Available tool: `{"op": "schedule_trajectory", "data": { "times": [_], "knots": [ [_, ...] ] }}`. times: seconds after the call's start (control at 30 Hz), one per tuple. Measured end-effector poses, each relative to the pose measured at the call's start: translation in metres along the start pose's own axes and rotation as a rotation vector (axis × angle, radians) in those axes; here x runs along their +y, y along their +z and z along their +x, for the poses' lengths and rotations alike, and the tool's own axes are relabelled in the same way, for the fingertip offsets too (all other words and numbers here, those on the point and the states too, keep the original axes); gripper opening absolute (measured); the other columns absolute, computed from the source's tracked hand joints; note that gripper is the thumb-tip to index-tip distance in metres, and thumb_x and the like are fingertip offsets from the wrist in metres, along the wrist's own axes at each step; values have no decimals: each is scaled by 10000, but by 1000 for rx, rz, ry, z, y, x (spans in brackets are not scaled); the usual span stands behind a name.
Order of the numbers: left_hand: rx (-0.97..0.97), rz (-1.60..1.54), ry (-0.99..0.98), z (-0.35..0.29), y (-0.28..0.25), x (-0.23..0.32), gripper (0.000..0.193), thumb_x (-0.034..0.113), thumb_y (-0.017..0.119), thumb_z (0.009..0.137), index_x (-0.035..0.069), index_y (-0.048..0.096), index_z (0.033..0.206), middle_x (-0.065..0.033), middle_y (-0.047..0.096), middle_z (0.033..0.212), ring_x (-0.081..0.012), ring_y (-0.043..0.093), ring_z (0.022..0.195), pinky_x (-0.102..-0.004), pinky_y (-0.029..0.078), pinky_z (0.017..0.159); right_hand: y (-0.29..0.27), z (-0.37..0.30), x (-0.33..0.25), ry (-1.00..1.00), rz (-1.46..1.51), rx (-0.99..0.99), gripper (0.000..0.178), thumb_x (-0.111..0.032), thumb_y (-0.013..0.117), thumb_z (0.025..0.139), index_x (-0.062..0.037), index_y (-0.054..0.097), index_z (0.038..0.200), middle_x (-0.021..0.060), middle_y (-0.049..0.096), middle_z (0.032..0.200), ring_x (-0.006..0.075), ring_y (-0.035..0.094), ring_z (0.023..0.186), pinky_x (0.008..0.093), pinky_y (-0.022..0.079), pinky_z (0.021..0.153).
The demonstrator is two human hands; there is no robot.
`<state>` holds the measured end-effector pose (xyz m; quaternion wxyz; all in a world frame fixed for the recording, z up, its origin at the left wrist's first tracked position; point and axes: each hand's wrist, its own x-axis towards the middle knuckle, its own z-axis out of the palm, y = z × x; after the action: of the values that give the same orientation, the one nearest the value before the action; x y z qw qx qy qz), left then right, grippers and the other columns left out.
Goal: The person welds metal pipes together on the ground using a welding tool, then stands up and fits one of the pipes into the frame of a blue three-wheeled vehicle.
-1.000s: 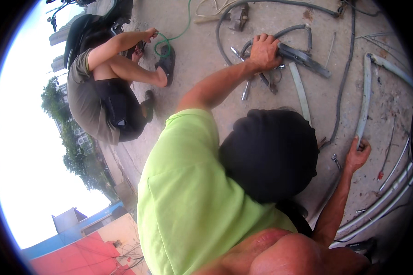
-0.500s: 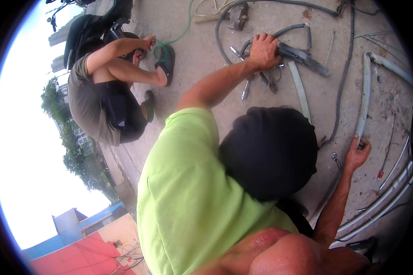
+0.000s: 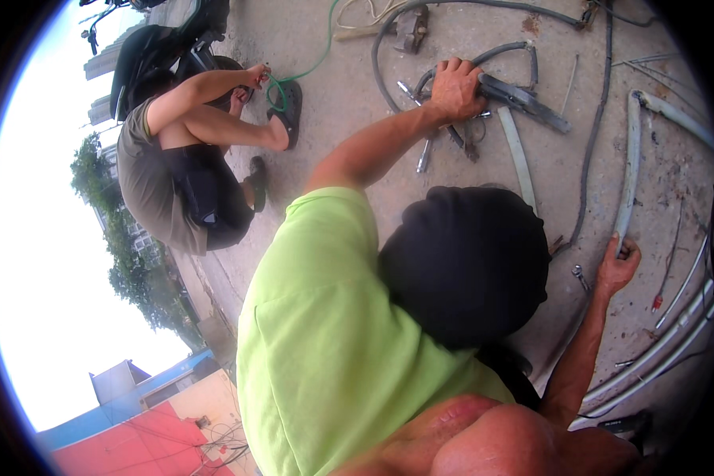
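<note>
The left hand [image 3: 456, 86], at about twelve o'clock in the view, was closed over a dark flat metal bar [image 3: 523, 97] that ran out from under its fingers toward three o'clock on the concrete ground [image 3: 349, 103]. The right hand [image 3: 617, 266], near three o'clock, curled round the lower end of a pale conduit pipe [image 3: 630, 170] rising toward twelve. A crouching person [image 3: 178, 170] worked a green hose [image 3: 305, 71] at ten o'clock.
</note>
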<state>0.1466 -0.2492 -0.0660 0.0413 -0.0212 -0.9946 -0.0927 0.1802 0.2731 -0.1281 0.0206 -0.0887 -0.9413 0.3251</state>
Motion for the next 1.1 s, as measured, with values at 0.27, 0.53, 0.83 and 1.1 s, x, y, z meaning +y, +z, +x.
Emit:
{"op": "schedule_trajectory", "data": {
  "times": [0.27, 0.53, 0.83, 1.1],
  "knots": [
    [4, 15, 7, 0, 1, -1, 433, 331, 763, 704, 110, 683, 1067, -124, 653, 1078, -350, 566, 1105, -485, 421, 989, -1, 1, -1, 0, 8, 0, 430, -375, 827, 893, -22, 692, 1099, 61, 651, 994, 190, 602, 839, 351, 530, 791],
    [7, 7, 11, 1, 1, 0, 432, 330, 767, 695, 106, 676, 1053, -125, 651, 1070, -354, 569, 1091, -485, 425, 969, 0, 0, 0, -5, -1, 10, 423, -380, 826, 892, -32, 698, 1095, 55, 652, 979, 183, 596, 816, 348, 529, 777],
    [11, 18, 4, 0, 2, 1, 431, 316, 768, 688, 106, 675, 1053, -123, 651, 1075, -350, 569, 1095, -485, 428, 978, 0, 1, 2, -24, 11, 11, 425, -382, 826, 886, -32, 697, 1090, 52, 648, 980, 179, 590, 810, 348, 526, 778],
    [-33, 50, -30, -2, -3, 1, 462, 319, 772, 692, 106, 682, 1092, -126, 643, 1107, -346, 557, 1129, -480, 424, 979, 3, 1, 1, -45, 50, 15, 415, -360, 838, 881, -28, 694, 1085, 53, 650, 980, 188, 596, 817, 345, 524, 776]
  ]
}}
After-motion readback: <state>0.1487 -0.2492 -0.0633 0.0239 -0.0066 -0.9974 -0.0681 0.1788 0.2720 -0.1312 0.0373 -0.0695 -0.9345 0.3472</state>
